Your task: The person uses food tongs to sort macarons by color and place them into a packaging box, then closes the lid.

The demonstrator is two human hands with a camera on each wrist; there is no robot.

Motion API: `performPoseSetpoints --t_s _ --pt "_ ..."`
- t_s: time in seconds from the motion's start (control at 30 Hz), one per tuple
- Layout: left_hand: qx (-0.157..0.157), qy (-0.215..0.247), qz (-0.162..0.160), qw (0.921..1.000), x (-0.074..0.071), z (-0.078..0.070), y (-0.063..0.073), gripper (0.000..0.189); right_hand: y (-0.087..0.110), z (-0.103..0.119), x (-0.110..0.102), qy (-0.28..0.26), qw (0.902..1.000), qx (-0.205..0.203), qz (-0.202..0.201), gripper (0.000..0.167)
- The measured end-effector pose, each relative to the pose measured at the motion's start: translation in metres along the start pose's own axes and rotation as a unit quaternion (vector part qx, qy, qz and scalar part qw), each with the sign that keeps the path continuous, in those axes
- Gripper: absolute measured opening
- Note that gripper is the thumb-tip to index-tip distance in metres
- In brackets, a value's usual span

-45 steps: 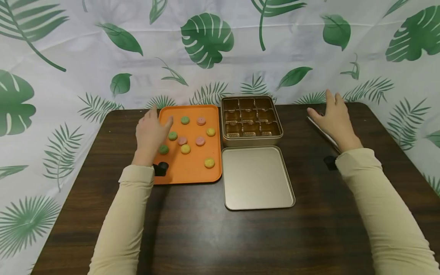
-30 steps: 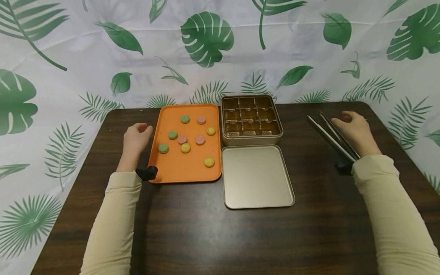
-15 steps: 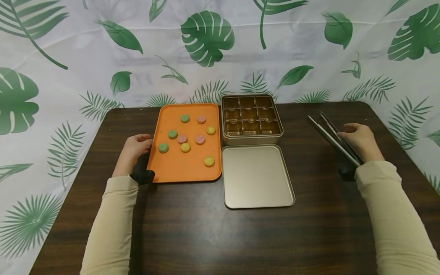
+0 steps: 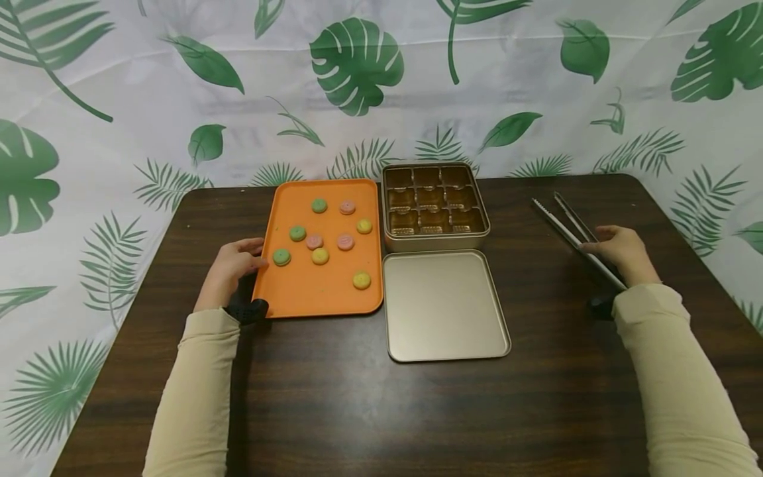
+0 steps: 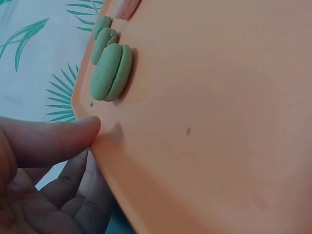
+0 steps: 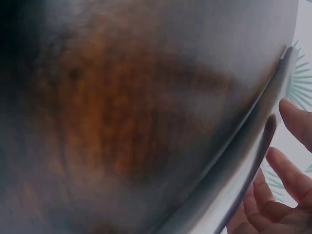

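At the left, the orange tray (image 4: pixel 310 295) holds several macarons: green (image 4: pixel 282 257), pink (image 4: pixel 345 242) and yellow (image 4: pixel 361 280). My left hand (image 4: pixel 229 268) pinches the tray's left edge; in the left wrist view the thumb (image 5: pixel 73 139) lies over the rim while the fingers curl beneath it outside. On the right lie metal tongs (image 4: pixel 557 224), their arms spread apart toward the back. My right hand (image 4: pixel 627 253) is beside them, with the thumb reaching over one arm. The right wrist view shows its thumb (image 6: pixel 297 122) and fingers parted, fingertips right at the tongs' side.
A gold tin (image 4: pixel 438 242) with a brown compartmented insert (image 4: pixel 430 199) stands at the back centre. Its flat square lid (image 4: pixel 447 308) lies in front of it, close to the tray. A leaf-printed cloth (image 4: pixel 250 142) hangs behind the dark wooden table (image 4: pixel 369 417).
Both hands have come back and down from above the table: the left from over the tray to its left edge, the right from over the tongs to beside them. Tray and tongs stay put.
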State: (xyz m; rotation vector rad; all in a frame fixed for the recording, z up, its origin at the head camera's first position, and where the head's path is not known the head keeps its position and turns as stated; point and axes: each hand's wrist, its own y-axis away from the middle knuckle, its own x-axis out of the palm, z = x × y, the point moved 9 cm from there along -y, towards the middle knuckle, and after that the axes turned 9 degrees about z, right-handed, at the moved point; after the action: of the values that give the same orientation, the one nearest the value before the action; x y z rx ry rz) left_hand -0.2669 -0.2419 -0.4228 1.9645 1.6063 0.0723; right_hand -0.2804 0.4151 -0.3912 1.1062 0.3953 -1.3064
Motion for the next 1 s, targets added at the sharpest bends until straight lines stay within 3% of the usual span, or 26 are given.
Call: performPoseSetpoints --t_s 0.2,0.57,0.83,1.0 --pt "-0.002 0.013 -0.001 0.9999 -0.001 0.006 -0.002 0.063 -0.005 -0.007 0.005 0.014 0.9996 0.02 0.011 0.075" --pt "-0.011 0.033 0.007 0.9994 -0.001 0.012 -0.004 0.061 -0.003 -0.006 0.006 0.018 0.9992 0.035 0.006 0.067" --pt "-0.019 0.038 0.001 0.9991 -0.002 0.014 -0.007 0.062 0.001 0.0 0.002 -0.044 0.9982 0.01 -0.039 0.064" --pt "-0.017 0.034 0.0 0.9993 -0.002 0.012 -0.005 0.062 0.008 0.02 -0.006 -0.067 0.9957 -0.025 -0.059 0.069"
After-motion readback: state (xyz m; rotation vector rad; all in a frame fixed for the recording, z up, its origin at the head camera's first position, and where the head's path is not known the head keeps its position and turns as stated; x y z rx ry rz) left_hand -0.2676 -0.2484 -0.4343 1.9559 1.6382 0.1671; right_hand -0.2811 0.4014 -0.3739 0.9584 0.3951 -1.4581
